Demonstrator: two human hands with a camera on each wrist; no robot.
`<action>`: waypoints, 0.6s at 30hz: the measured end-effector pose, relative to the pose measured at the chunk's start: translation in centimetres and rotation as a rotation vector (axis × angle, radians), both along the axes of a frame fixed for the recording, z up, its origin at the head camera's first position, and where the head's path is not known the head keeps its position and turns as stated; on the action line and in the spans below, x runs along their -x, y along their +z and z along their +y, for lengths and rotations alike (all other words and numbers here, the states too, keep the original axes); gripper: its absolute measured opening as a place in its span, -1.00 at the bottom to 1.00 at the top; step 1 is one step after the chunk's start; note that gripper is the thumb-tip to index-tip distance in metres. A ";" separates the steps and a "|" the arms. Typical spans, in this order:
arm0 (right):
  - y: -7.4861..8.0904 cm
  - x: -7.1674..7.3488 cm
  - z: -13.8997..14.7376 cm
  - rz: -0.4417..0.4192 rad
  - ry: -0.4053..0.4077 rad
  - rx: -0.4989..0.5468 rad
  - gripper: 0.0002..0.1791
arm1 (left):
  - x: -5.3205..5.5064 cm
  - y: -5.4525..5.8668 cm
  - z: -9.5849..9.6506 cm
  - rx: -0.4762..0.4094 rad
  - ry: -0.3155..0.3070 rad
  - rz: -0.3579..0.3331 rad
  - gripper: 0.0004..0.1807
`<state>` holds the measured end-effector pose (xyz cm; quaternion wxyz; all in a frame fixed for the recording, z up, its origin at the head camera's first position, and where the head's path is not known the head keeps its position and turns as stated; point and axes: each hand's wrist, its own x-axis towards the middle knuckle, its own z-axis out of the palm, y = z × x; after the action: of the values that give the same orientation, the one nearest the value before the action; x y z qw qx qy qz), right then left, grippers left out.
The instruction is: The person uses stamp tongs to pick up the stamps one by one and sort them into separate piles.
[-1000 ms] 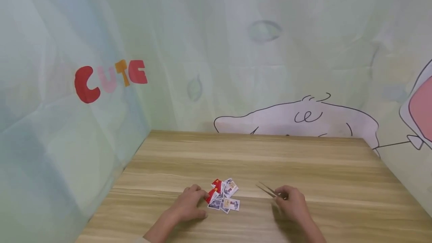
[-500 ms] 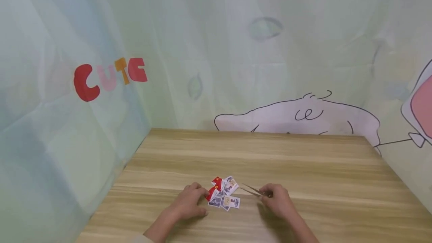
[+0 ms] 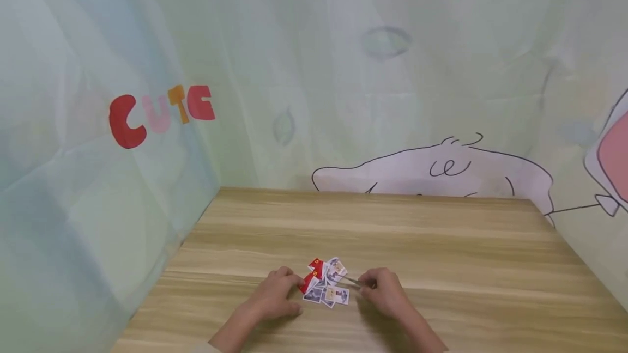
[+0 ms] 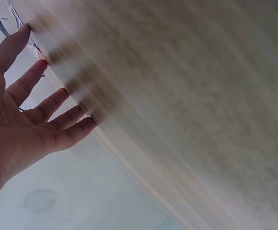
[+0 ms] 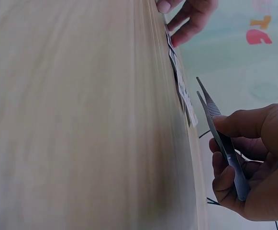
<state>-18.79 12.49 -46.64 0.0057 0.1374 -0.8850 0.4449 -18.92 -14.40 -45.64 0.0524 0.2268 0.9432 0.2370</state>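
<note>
Cards [image 3: 321, 283] overlapping on the table [image 3: 373, 233], lower middle of the head view.
Tweezers [image 5: 227, 151], held in the right hand [image 3: 385, 292], reach over them from frame right; the left hand [image 3: 275, 294], fingers loosely spread and grasping nothing, sits at their left edge. Printed fabric [image 3: 319, 70] rises behind.

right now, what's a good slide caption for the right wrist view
Right hand holding slightly open metal tweezers near overlapping picture cards on a wood-grain tabletop, left hand beyond.

Cards [image 3: 321, 283] on table [image 3: 373, 233], tweezers [image 3: 352, 281] at right, backdrop [image 3: 294, 70] behind
</note>
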 end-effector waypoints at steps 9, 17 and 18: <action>-0.4 0.7 -1.4 0.067 0.055 -0.049 -0.86 | 0.0 0.0 0.0 0.026 -0.006 0.025 -0.48; -0.5 1.0 -2.1 0.036 0.078 -0.078 -0.92 | 0.2 -0.1 0.1 0.011 -0.013 0.028 -0.46; -0.5 1.1 -2.3 0.039 0.081 -0.075 -0.92 | 0.2 -0.2 0.0 0.014 -0.013 0.031 -0.46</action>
<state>-19.87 10.24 -47.19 -0.0001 0.1819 -0.8945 0.4084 -19.12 -14.39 -45.80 0.0407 0.2361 0.9441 0.2263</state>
